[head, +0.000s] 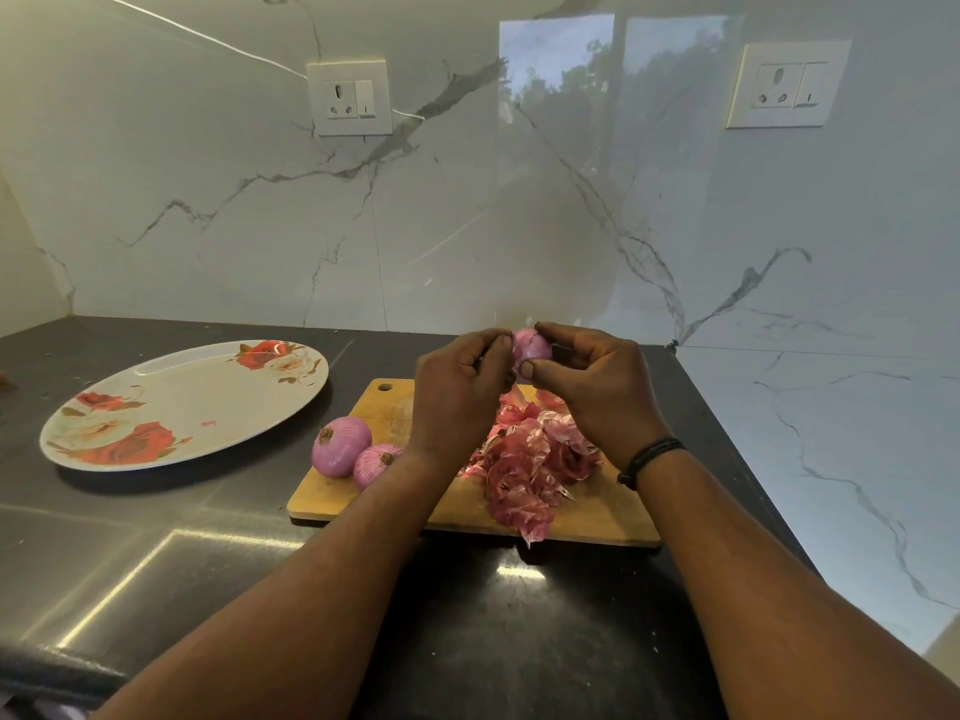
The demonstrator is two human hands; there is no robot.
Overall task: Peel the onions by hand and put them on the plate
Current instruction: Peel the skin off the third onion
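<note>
I see both hands raised above far edge of cutting board (597, 517). Left hand (457, 392) and right hand (592, 387) pinch small onion (531, 349) between fingertips, grip narrow, peeling under way. Two peeled onions (341, 445) rest on board's left end. Skin pile (530, 459) at board's middle. Plate (182, 402), left of board, holds no onions. My judgement: peeling nearly done, all plating left.

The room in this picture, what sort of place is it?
Most likely a home kitchen. A dark counter runs under a marble-look wall with power sockets, and someone peels an onion over a wooden chopping board, beside a flowered plate.
</note>
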